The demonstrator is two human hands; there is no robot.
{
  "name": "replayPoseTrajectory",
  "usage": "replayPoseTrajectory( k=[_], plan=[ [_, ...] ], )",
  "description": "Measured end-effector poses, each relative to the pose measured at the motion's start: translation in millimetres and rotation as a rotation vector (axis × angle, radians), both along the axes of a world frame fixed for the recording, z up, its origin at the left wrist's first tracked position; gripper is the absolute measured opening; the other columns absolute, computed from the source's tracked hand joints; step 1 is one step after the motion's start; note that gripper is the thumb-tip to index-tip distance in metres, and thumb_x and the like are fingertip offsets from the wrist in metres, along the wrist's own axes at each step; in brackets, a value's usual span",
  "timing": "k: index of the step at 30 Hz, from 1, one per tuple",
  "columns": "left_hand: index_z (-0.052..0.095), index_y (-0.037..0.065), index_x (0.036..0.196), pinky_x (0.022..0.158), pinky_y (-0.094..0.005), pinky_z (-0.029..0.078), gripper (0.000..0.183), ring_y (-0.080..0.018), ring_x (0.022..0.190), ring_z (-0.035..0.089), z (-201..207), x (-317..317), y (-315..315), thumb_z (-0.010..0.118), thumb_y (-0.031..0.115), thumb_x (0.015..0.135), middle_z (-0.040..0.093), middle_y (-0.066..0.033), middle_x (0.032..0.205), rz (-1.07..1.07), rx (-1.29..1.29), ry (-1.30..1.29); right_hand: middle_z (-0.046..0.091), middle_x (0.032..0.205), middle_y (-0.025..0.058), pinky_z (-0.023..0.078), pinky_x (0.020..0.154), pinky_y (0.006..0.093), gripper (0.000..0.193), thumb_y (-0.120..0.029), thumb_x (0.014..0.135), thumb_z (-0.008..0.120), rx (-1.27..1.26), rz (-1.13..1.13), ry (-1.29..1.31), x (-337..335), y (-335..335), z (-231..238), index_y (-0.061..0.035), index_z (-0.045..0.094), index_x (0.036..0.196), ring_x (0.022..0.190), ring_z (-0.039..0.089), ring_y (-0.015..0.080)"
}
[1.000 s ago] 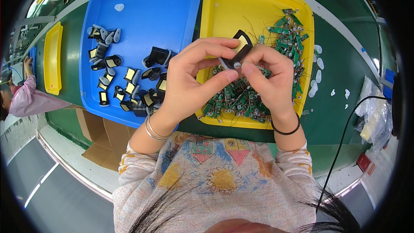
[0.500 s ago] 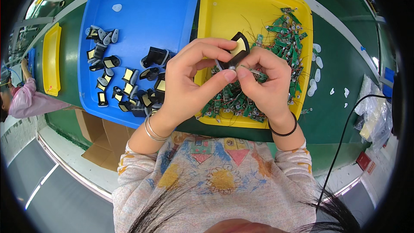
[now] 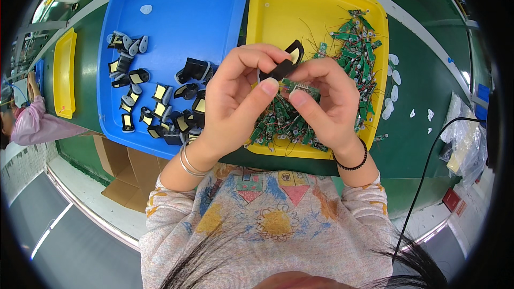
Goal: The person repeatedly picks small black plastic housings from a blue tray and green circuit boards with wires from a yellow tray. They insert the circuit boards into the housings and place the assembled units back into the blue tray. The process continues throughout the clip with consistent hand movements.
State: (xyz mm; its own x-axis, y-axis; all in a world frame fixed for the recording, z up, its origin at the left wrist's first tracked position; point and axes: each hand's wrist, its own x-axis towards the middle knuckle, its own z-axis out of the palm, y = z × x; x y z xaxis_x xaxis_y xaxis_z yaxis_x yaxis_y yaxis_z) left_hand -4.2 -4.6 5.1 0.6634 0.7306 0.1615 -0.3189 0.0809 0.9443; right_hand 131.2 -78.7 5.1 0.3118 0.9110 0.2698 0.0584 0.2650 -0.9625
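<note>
Over the near part of the yellow tray (image 3: 281,5), my left hand (image 3: 230,93) pinches a black plastic housing (image 3: 281,69) with a pale yellow pad on its far side. Close against it, my right hand (image 3: 334,101) is closed on a small green circuit board (image 3: 306,90), held between thumb and fingers. The board lies right beside the housing; whether they touch is hard to make out. Beneath and beyond my hands, many wired green circuit boards (image 3: 350,48) are heaped in the yellow tray.
Left of it, a blue tray (image 3: 187,16) holds several black housings (image 3: 138,76) with yellow pads and grey parts. White oval pieces (image 3: 396,77) lie on the green table to the right, near a plastic bag (image 3: 466,139) and a black cable (image 3: 423,195). Another person (image 3: 40,118) sits far left.
The housing has turned in my left fingers, so its yellow pad shows less. My right hand has drawn slightly lower, and the circuit board in it now shows more plainly.
</note>
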Motion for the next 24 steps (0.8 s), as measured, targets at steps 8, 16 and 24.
replayPoseTrajectory(
  k=[8,16,24],
  plan=[
    [0.046,0.000,0.095,0.095,-0.0362,0.036,0.019,-0.0240,0.110,0.049,4,1,4,0.055,0.008,0.081,0.043,-0.0208,0.124,-0.066,-0.056,0.022,0.062,0.085,0.0104,0.049,0.070,0.0253,0.014,-0.001,0.076,0.061,-0.009,-0.022,0.043,1,0,0,0.0019,0.057,0.088,0.078,0.062,0.0160],
    [0.043,0.005,0.080,0.098,-0.0394,0.034,0.025,-0.0299,0.118,0.044,8,-3,12,0.066,0.000,0.070,0.048,-0.0210,0.121,-0.127,-0.117,0.089,0.060,0.079,0.0086,0.048,0.061,0.0255,0.010,0.000,0.075,0.061,0.023,0.006,-0.126,5,2,-1,0.0000,0.057,0.084,0.068,0.059,0.0170],
    [0.043,0.004,0.072,0.089,-0.0358,0.044,0.027,-0.0313,0.113,0.049,8,-10,18,0.067,-0.005,0.066,0.053,-0.0189,0.114,-0.092,-0.028,0.196,0.059,0.075,0.0082,0.046,0.056,0.0263,0.011,-0.001,0.073,0.062,0.034,0.044,-0.309,8,4,2,-0.0015,0.058,0.083,0.064,0.057,0.0192]
  ],
)
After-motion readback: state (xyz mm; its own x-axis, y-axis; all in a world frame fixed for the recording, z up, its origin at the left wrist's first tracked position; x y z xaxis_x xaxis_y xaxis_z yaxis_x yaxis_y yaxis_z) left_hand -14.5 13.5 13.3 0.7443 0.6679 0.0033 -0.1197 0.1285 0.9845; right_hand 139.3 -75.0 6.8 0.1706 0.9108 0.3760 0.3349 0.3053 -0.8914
